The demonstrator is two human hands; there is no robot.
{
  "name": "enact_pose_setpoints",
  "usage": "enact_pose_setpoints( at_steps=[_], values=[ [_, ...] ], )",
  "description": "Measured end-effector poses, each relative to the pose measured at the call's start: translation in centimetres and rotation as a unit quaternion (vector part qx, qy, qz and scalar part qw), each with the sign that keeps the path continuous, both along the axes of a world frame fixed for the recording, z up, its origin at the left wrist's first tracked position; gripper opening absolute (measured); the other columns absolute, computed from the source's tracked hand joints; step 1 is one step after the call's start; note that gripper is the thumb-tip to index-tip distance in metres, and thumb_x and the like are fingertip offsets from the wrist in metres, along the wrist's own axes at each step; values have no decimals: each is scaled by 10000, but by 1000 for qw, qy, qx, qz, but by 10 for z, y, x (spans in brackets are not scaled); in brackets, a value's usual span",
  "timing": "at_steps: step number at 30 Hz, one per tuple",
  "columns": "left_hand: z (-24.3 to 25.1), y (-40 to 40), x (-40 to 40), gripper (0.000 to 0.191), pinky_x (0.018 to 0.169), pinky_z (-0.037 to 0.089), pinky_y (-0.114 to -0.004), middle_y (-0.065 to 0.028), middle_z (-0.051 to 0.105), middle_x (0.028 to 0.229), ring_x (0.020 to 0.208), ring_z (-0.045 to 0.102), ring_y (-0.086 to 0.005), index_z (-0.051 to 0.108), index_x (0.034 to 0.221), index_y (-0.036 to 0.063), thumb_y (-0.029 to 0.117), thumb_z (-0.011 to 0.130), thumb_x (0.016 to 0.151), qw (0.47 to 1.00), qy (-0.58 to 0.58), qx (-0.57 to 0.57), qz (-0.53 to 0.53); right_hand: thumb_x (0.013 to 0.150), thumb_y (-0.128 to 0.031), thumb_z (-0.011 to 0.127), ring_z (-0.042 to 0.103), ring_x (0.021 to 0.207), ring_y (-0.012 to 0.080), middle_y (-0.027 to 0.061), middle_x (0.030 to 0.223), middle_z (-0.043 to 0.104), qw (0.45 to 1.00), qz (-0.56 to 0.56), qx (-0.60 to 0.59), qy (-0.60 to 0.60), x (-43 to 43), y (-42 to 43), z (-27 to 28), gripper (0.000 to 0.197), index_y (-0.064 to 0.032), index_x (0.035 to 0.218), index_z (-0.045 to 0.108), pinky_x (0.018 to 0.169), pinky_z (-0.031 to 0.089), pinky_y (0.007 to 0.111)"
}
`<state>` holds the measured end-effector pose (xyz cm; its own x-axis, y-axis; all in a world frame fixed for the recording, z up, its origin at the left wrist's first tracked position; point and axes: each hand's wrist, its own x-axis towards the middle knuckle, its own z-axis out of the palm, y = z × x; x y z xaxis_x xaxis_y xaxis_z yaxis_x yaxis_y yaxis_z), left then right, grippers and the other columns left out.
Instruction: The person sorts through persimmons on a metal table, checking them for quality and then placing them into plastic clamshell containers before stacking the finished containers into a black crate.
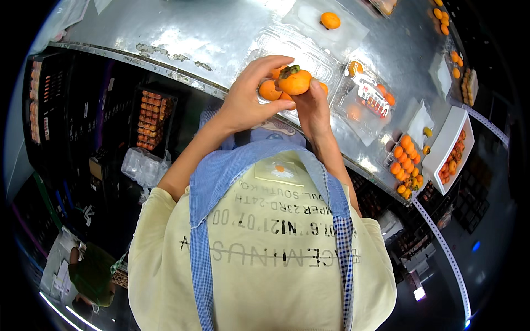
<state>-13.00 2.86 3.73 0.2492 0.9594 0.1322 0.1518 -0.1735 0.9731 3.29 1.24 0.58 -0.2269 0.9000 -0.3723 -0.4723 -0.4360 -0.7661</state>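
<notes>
An orange persimmon [296, 84] with a green-brown calyx is in my right hand [313, 107], its thumb pressed against the fruit's side. Curved on the other side, my left hand [248, 95] has its thumb and fingers spread apart. Between and below my hands, more persimmons [269, 90] sit near the metal table's front edge, partly hidden by the held fruit and my fingers. Beyond them lies a clear plastic clamshell [304, 51], shining under the light. To the right is a clear pack [356, 108] with a printed label and persimmons inside.
A single persimmon [330, 20] rests on clear plastic farther back. Loose persimmons [405, 155] cluster at the table's right corner beside a white crate [437, 151] of persimmons. Below the table at left are stacked packs of orange fruit [151, 120] and a plastic bag [145, 165].
</notes>
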Motion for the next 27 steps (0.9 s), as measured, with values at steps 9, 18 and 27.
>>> enact_pose_setpoints(
  at_steps=[9,18,27],
  values=[
    [-12,10,-4,376,900,442,-303,-118,553,1149,1040,552,-206,498,1222,35,210,537,892,919,-278,-281,12,926,-328,429,579,895,177,113,1040,594,963,124,68,-228,11,13,20,404,31,1046,568,828,435,322],
    [-21,13,-8,414,831,478,-287,-99,586,1075,974,580,-166,469,1242,5,268,493,924,877,-275,-394,3,626,-142,762,595,837,221,112,991,574,797,65,318,-509,-11,27,46,479,-36,1057,581,708,487,305],
    [-42,8,-11,445,732,513,-258,-132,596,1044,909,601,-172,466,1220,-23,256,563,887,912,-215,-349,7,626,-170,759,611,809,259,123,987,583,752,135,322,-559,-16,34,29,472,-37,1043,581,680,500,319]
  ],
)
